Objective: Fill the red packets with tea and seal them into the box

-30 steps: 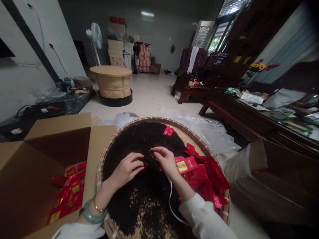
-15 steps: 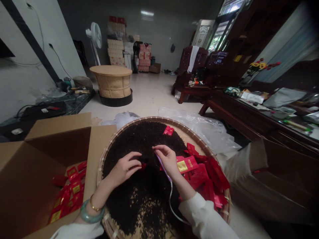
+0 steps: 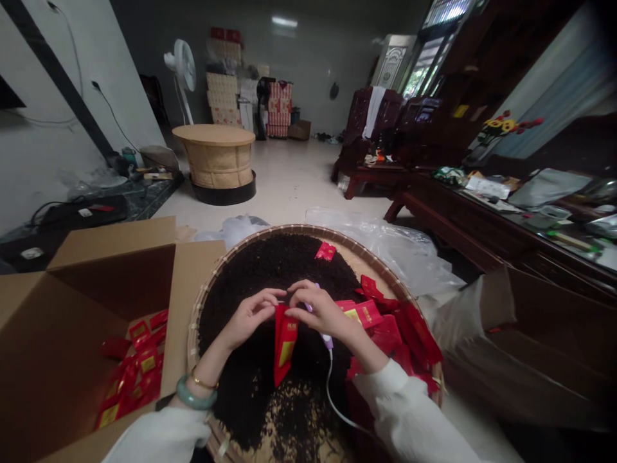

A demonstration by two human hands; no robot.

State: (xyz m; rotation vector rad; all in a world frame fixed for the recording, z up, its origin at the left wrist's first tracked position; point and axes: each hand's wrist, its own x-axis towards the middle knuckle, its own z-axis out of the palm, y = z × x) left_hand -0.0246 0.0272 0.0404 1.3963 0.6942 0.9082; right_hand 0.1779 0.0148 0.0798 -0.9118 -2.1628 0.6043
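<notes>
Grasping lightly with bent fingers, the left hand (image 3: 248,318) and right hand (image 3: 325,315) share one grip on a red packet (image 3: 285,341), pinching it along its top edge. Left thumb and fingers take the corner at ten o'clock; the right thumb lies against the front near two o'clock. From the grip, the packet hangs toward six o'clock, close to upright, its gold label (image 3: 286,354) facing the person, over dark loose leaf (image 3: 245,263) in a round woven tray (image 3: 193,337).

A lilac tool (image 3: 328,341) with a white cord (image 3: 329,381) slants beneath the right hand, at four o'clock from the packet's top; the hand covers part of it, so whether the palm holds it or merely rests over it is hard to tell.

The step in hand looks like straightening the top of the packet. The next move, as I judge it, calls for both hands to level that edge and pinch it flat, with the tool clear of the fingertips.

Within the tray, a heap of red packets (image 3: 385,333) lies at three o'clock and one small red sachet (image 3: 326,251) at one o'clock. At nine o'clock, beside the tray, a cardboard box (image 3: 195,276) holds more red sachets (image 3: 144,360).
</notes>
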